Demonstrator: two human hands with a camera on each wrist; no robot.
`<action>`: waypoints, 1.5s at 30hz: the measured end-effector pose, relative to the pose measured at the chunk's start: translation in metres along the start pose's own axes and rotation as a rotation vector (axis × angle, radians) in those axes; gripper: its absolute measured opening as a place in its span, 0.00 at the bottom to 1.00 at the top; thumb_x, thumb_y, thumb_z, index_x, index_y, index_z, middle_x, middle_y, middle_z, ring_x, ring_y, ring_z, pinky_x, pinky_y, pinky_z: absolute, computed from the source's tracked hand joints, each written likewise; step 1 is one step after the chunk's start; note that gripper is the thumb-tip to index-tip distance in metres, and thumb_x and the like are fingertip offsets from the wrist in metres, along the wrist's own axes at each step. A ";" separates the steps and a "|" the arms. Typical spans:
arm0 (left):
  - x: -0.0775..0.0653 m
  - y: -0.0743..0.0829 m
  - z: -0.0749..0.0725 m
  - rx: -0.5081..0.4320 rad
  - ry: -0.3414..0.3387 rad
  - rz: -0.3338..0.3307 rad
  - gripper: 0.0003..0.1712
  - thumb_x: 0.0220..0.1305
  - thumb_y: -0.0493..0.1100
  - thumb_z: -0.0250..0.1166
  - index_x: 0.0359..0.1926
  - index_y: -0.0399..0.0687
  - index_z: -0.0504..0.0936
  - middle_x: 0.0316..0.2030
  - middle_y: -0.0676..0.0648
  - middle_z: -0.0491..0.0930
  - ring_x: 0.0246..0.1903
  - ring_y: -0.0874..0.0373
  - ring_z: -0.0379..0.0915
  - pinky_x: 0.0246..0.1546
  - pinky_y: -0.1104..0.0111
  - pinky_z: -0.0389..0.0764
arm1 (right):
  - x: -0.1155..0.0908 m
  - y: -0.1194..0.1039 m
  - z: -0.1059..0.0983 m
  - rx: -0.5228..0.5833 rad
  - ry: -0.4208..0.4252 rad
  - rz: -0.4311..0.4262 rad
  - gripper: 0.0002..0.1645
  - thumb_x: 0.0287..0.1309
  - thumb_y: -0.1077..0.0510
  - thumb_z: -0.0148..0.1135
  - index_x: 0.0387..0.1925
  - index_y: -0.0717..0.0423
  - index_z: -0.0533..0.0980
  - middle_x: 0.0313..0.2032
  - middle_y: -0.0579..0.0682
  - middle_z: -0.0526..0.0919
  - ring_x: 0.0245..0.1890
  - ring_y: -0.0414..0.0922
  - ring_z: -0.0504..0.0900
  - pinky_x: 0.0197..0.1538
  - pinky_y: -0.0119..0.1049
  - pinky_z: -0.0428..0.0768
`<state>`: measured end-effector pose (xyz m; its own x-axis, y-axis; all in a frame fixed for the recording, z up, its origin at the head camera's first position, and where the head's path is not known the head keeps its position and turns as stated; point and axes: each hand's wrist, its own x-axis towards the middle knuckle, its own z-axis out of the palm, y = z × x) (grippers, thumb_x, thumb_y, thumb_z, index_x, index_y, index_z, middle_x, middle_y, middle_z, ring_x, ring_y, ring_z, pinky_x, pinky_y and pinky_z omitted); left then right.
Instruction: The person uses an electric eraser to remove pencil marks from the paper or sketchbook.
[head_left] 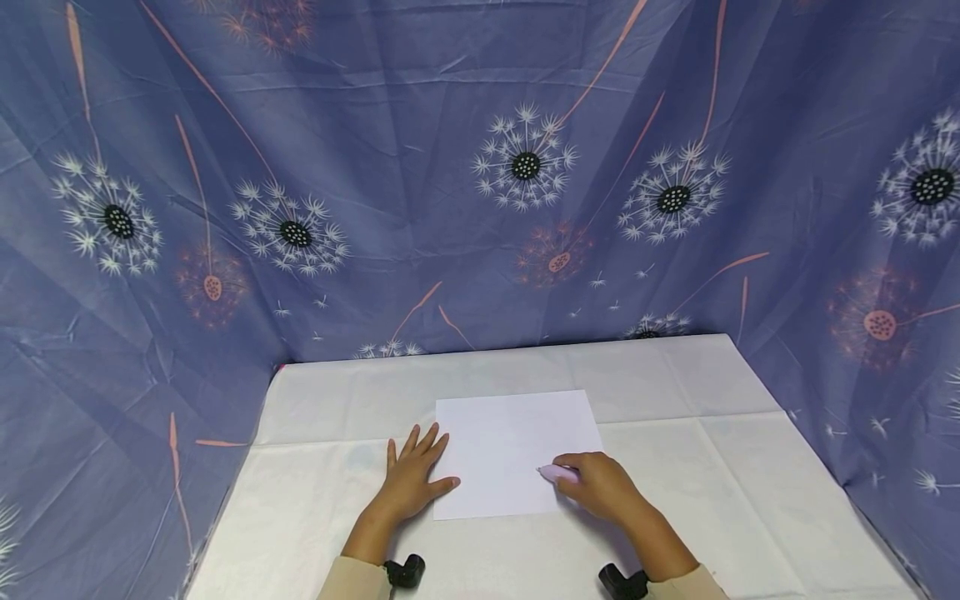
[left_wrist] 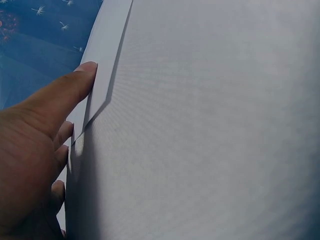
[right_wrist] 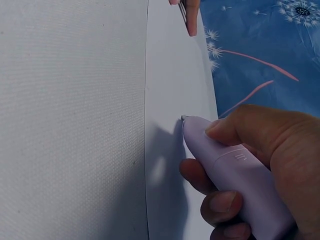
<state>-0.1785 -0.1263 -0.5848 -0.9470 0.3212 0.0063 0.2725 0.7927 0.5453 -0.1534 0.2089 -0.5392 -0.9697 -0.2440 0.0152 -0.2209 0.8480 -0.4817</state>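
Observation:
A white sheet of paper lies flat near the middle of the table. My left hand rests at its left edge, fingers spread, with the thumb reaching onto the sheet. From the left wrist, that thumb shows on the paper near a corner. On the right side of the sheet, my right hand grips a thick, rounded lilac pen-shaped tool. Its small narrow tip points left and is right at the paper's surface. The right thumb lies along the tool's top, with the fingers curled beneath.
A white cloth with fold creases covers the table. Behind and at both sides hangs a blue curtain with dandelion prints. Black wrist devices are worn at both sleeves.

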 end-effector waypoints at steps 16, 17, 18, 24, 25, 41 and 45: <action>0.001 -0.002 0.001 0.000 0.001 0.004 0.46 0.61 0.61 0.69 0.75 0.49 0.66 0.78 0.42 0.57 0.79 0.34 0.41 0.72 0.29 0.31 | 0.000 0.000 0.002 0.006 0.000 0.012 0.16 0.54 0.57 0.71 0.46 0.50 0.87 0.40 0.45 0.91 0.40 0.44 0.85 0.46 0.45 0.81; 0.001 -0.002 0.001 -0.001 0.000 0.004 0.46 0.61 0.61 0.69 0.75 0.49 0.66 0.78 0.42 0.56 0.79 0.34 0.40 0.72 0.29 0.31 | 0.000 0.000 0.002 0.009 -0.002 0.014 0.16 0.53 0.57 0.71 0.46 0.50 0.87 0.40 0.45 0.91 0.40 0.44 0.85 0.46 0.45 0.81; 0.001 -0.002 0.001 -0.003 0.000 0.005 0.46 0.61 0.61 0.69 0.75 0.49 0.66 0.78 0.42 0.56 0.79 0.34 0.40 0.72 0.29 0.31 | 0.000 0.000 0.002 0.013 -0.003 0.017 0.16 0.53 0.57 0.71 0.46 0.50 0.87 0.40 0.45 0.91 0.40 0.44 0.85 0.46 0.45 0.81; 0.001 -0.002 0.001 -0.001 0.002 0.001 0.46 0.61 0.61 0.69 0.75 0.49 0.67 0.78 0.42 0.57 0.79 0.34 0.41 0.72 0.29 0.31 | 0.000 -0.001 0.002 0.023 -0.016 0.025 0.16 0.54 0.57 0.71 0.46 0.50 0.87 0.39 0.43 0.90 0.36 0.40 0.81 0.44 0.43 0.79; 0.001 -0.002 0.001 0.002 0.001 0.001 0.46 0.61 0.61 0.69 0.75 0.49 0.66 0.78 0.42 0.57 0.79 0.34 0.41 0.72 0.29 0.32 | 0.000 -0.002 0.002 0.025 -0.018 0.027 0.16 0.54 0.57 0.71 0.46 0.50 0.87 0.39 0.43 0.90 0.36 0.40 0.81 0.43 0.43 0.79; 0.001 -0.004 0.003 -0.016 -0.001 -0.008 0.46 0.61 0.63 0.69 0.75 0.50 0.66 0.79 0.43 0.56 0.80 0.35 0.39 0.72 0.30 0.29 | 0.001 -0.004 0.003 0.041 -0.036 0.019 0.16 0.54 0.55 0.71 0.47 0.48 0.87 0.39 0.42 0.90 0.34 0.37 0.79 0.41 0.41 0.79; 0.000 -0.003 0.002 -0.015 0.003 -0.003 0.46 0.61 0.62 0.69 0.75 0.49 0.66 0.79 0.42 0.56 0.80 0.35 0.40 0.72 0.29 0.30 | 0.001 -0.005 0.005 0.042 -0.037 0.014 0.16 0.54 0.55 0.72 0.47 0.48 0.87 0.39 0.43 0.90 0.34 0.38 0.79 0.42 0.42 0.80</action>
<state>-0.1792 -0.1277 -0.5881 -0.9482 0.3175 0.0076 0.2675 0.7855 0.5580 -0.1532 0.2019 -0.5414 -0.9679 -0.2503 -0.0237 -0.2023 0.8311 -0.5180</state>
